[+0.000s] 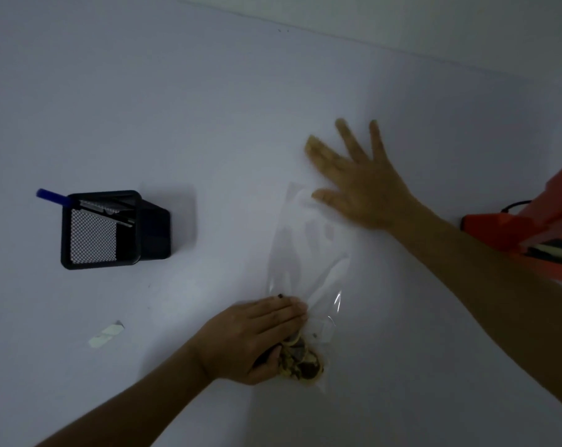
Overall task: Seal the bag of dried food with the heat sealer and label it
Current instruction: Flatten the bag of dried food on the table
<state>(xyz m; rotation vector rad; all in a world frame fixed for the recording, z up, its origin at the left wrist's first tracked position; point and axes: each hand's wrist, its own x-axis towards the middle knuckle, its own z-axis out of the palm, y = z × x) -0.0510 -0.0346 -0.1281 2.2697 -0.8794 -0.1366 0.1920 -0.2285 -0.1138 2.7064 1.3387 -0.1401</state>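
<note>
A clear plastic bag (308,253) lies on the white table (208,124), its open end pointing away from me. Dark dried food (302,362) is bunched at its near end. My left hand (254,340) grips the bag around the food, fingers curled over the plastic. My right hand (353,182) lies flat with spread fingers at the bag's far end, its thumb on the plastic. The orange heat sealer (524,227) stands at the right edge, partly out of frame, with its arm raised. A small white label strip (107,333) lies at the lower left.
A black mesh pen holder (112,230) with a blue pen (52,197) and a cutter stands at the left. A black cable (515,205) runs behind the sealer. A wall edge crosses the top right.
</note>
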